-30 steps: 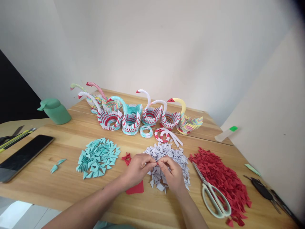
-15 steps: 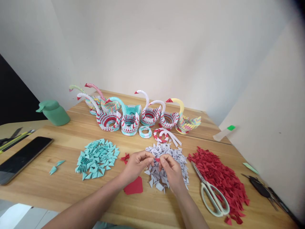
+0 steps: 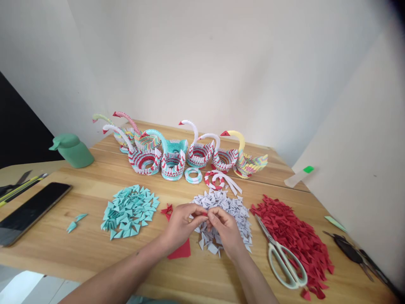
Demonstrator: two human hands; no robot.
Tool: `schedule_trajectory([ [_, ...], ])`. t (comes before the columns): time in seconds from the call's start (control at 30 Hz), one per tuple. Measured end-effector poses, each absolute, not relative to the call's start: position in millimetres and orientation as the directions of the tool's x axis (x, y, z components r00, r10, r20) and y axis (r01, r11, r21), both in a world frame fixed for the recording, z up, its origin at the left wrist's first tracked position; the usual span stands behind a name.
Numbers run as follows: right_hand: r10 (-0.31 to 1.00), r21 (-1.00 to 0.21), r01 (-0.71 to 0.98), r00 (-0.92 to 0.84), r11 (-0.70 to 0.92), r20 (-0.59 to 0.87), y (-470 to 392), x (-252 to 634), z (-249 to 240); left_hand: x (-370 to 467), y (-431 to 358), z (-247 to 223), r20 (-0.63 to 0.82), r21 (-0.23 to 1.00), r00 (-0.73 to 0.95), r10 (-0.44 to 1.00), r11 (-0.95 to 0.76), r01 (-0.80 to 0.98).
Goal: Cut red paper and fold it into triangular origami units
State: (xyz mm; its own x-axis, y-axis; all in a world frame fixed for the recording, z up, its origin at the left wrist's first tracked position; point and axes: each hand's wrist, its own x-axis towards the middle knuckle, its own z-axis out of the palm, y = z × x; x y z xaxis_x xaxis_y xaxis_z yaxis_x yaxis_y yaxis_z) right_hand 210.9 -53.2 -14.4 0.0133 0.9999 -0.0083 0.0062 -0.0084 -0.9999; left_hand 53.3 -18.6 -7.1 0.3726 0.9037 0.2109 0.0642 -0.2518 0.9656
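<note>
My left hand (image 3: 185, 221) and my right hand (image 3: 225, 228) meet over a heap of pale lilac folded paper triangles (image 3: 236, 207). Pinched between their fingertips is a small red paper piece (image 3: 205, 214), mostly covered by the fingers. Both hands are closed, thumbs against forefingers. Beneath my left wrist lies a stack of red paper (image 3: 182, 250), partly hidden by the hand. Just left of that hand sits a small red folded paper shape (image 3: 166, 211). To the right of my right hand are white-handled scissors (image 3: 281, 255), lying against a heap of red paper triangles (image 3: 294, 236).
Several folded paper swans (image 3: 172, 162) stand along the back, with a teal-and-white paper ring (image 3: 193, 175) and a red-and-white ring (image 3: 213, 180) before them. Teal triangles (image 3: 130, 211) are heaped at left, near a phone (image 3: 34, 213) and a green jug (image 3: 72, 150). Keys (image 3: 348, 249) lie far right.
My fingertips have drawn closer together around the red paper piece, which shows less now. My left hand has shifted slightly right. Nothing else on the table has moved.
</note>
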Motion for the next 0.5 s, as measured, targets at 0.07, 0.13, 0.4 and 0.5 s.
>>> schedule_trajectory([
  [0.07,1.000,-0.999,0.037,0.002,-0.004,-0.004,-53.3,211.0,-14.1,52.2,-19.0,-5.2,0.250,0.945,0.364,0.897,-0.307,0.109],
  [0.13,1.000,-0.999,0.052,0.010,0.001,0.001,-53.3,211.3,-14.3,51.0,-19.1,-4.3,0.250,0.948,0.378,0.891,-0.305,0.092],
  [0.4,0.998,-0.999,0.048,0.065,0.012,0.016,-51.9,213.0,-17.8,52.3,-15.9,-11.5,0.073,0.989,0.458,0.886,-0.007,-0.145],
  [0.5,0.998,-0.999,0.048,0.062,-0.004,-0.001,-51.7,212.7,-17.1,53.3,-16.7,-10.3,0.092,0.993,0.447,0.890,-0.049,-0.107],
])
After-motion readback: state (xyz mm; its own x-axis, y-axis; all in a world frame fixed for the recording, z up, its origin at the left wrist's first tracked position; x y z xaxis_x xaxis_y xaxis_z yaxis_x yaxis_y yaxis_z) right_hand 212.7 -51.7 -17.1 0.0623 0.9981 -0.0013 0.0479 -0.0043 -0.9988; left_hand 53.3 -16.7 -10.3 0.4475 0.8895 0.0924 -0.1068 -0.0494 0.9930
